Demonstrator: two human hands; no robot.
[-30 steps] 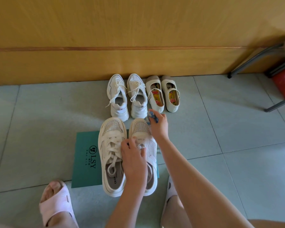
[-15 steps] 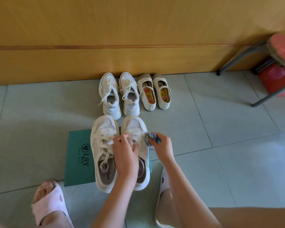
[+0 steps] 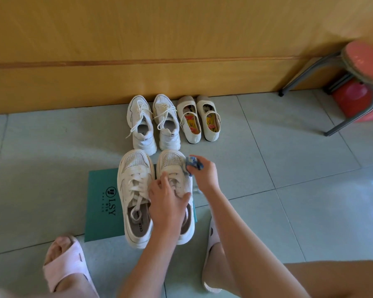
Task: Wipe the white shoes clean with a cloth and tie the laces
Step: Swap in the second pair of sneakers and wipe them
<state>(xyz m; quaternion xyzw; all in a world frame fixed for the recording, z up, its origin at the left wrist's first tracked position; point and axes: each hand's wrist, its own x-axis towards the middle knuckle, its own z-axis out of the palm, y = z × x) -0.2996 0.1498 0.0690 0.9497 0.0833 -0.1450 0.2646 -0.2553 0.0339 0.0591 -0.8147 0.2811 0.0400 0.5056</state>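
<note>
White shoes (image 3: 136, 190) sit side by side on the green card (image 3: 101, 211) just in front of you, laces loose. Your left hand (image 3: 166, 205) clamps over the right shoe (image 3: 171, 162) at the lacing, thumb down its outer side. Your right hand (image 3: 206, 177) pinches the blue cloth (image 3: 193, 165) against the toe's edge. Light footwear, I'd say: soft mesh that gives, with a stiffer sole beneath. Hold at midfoot or heel collar, not the toe, so it won't skid on that card.
</note>
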